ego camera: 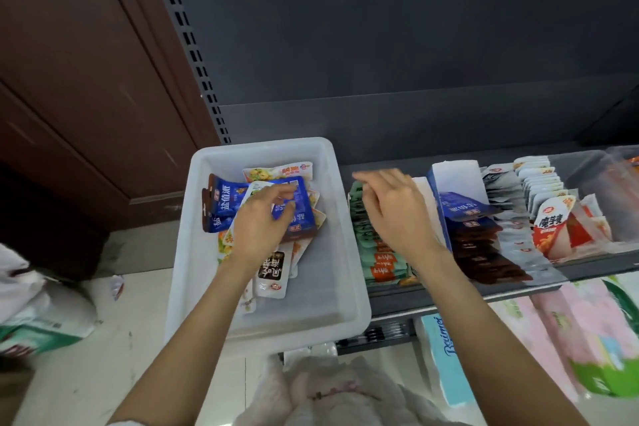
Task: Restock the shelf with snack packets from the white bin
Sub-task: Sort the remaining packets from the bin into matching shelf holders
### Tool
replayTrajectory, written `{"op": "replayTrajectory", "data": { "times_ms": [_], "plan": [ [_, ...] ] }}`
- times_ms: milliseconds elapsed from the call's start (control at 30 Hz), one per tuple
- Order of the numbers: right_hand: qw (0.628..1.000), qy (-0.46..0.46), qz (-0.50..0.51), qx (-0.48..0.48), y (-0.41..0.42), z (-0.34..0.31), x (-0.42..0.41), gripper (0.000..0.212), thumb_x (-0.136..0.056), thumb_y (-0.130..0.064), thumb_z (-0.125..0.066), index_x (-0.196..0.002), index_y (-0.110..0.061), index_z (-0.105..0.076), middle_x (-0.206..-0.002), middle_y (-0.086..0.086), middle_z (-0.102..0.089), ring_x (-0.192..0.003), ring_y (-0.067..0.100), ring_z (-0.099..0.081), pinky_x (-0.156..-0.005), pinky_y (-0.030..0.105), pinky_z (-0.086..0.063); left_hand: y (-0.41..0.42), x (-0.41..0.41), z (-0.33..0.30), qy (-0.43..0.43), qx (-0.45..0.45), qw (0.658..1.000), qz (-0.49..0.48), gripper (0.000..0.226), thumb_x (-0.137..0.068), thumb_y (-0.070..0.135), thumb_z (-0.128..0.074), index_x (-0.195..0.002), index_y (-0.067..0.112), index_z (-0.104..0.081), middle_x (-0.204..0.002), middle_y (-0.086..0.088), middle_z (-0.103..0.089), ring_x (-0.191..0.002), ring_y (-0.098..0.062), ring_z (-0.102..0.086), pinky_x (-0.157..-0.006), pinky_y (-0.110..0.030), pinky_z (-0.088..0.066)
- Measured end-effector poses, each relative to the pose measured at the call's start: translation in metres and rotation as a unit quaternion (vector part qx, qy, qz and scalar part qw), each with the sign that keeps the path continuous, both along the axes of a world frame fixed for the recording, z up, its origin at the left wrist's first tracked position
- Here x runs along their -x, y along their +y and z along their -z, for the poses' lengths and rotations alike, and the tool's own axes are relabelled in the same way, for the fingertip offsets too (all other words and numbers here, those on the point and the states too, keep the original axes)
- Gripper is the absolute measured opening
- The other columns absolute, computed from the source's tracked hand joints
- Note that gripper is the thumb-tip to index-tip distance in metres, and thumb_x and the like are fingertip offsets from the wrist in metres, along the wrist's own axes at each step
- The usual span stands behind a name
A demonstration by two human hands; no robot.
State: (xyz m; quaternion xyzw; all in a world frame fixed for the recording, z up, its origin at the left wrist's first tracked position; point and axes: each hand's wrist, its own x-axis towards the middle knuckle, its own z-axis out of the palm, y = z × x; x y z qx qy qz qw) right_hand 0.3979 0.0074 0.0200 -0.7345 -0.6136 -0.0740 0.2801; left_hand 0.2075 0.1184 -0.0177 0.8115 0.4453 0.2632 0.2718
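A white bin (349,308) sits at the left end of the dark shelf (432,299) and holds a loose pile of snack packets. My left hand (257,225) reaches into the pile, fingers curled on a blue packet (301,209). More blue packets (224,202), yellow-printed ones (276,172) and a white one with a dark label (273,275) lie around it. My right hand (394,206) hovers over a row of green packets (375,256) on the shelf, fingers loosely bent and holding nothing.
Right of the green row stand white dividers (460,176), a row of blue and brown packets (480,245), grey-white packets (508,194) and orange-white packets (553,221). Tissue packs (446,356) fill the level below. Bags (38,308) lie on the floor at the left.
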Motion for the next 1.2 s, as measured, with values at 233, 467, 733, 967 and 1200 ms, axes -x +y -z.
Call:
{"op": "replayTrajectory", "data": {
  "times_ms": [233, 467, 733, 967, 1200],
  "plan": [
    [0.951, -0.004, -0.108, 0.289, 0.052, 0.063, 0.087, 0.049, -0.094, -0.022, -0.047, -0.141, -0.015, -0.038, -0.146, 0.008, -0.037, -0.134, 0.026, -0.035, -0.108, 0.039, -0.03, 0.035, 0.031, 0.046, 0.205, 0.085, 0.973, -0.061, 0.067, -0.088, 0.032, -0.06, -0.143, 0.01, -0.028, -0.143, -0.014, -0.039, -0.131, -0.032, -0.036, -0.104, -0.043, -0.035],
    [0.897, -0.036, -0.063, 0.436, 0.071, 0.106, 0.105, 0.067, -0.095, -0.025, -0.05, -0.149, -0.017, -0.013, -0.158, 0.006, -0.004, -0.144, 0.031, -0.005, -0.114, 0.048, -0.017, 0.05, 0.026, 0.065, 0.334, 0.078, 0.939, -0.018, 0.086, -0.083, 0.045, -0.065, -0.146, 0.015, -0.016, -0.143, -0.017, -0.029, -0.132, -0.033, -0.028, -0.103, -0.042, -0.036],
    [0.916, 0.044, -0.03, 0.397, 0.061, 0.089, 0.101, 0.046, -0.094, -0.033, -0.048, -0.137, -0.019, -0.041, -0.138, 0.007, -0.043, -0.125, 0.029, -0.042, -0.102, 0.04, -0.037, 0.039, 0.048, 0.055, 0.209, 0.108, 0.972, -0.017, 0.071, -0.076, 0.024, -0.076, -0.133, 0.021, -0.034, -0.125, -0.013, -0.048, -0.105, -0.03, -0.057, -0.083, -0.034, -0.046],
    [0.938, 0.305, -0.011, 0.163, 0.038, 0.053, 0.103, 0.041, -0.089, -0.021, -0.062, -0.128, -0.016, -0.049, -0.123, 0.002, -0.057, -0.111, 0.018, -0.055, -0.093, 0.033, -0.046, 0.031, 0.071, 0.017, -0.024, 0.267, 0.963, -0.036, 0.023, -0.081, 0.016, -0.072, -0.102, 0.015, -0.063, -0.095, -0.002, -0.067, -0.086, -0.018, -0.063, -0.073, -0.025, -0.049],
    [0.749, 0.656, 0.037, 0.079, -0.006, 0.016, 0.118, 0.03, -0.082, -0.01, -0.07, -0.105, -0.013, -0.052, -0.097, 0.004, -0.069, -0.077, 0.01, -0.066, -0.064, 0.024, -0.054, -0.017, 0.052, -0.034, -0.377, 0.386, 0.84, -0.061, 0.023, -0.087, 0.004, -0.061, -0.107, 0.014, -0.056, -0.103, -0.004, -0.069, -0.089, -0.016, -0.068, -0.062, -0.023, -0.054]
  ]
}}
